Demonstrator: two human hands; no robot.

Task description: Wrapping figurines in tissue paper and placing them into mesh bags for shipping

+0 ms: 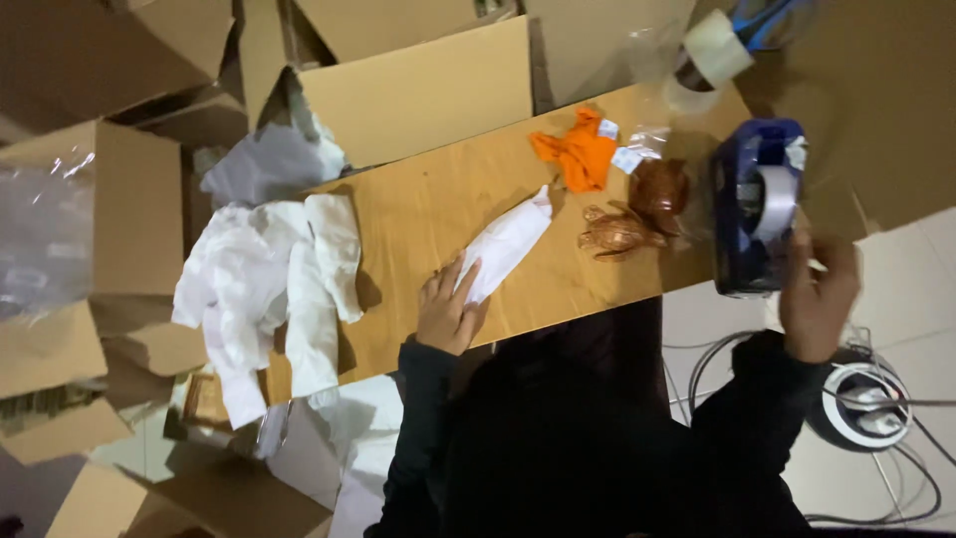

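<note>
Your left hand [448, 311] lies flat on the near end of the white paper-wrapped bundle [506, 246], fingers spread, pinning it to the wooden board [428, 214], likely so the wrap stays closed. Right of the bundle: a brown turtle figurine [617, 233], then the blue tape dispenser [759, 199]. Your right hand [817, 299] is at the dispenser's near edge; whether it is grasping the tape cannot be told. Orange cloth [581, 151] lies beyond the bundle; crumpled white paper [269, 279] left of it.
</note>
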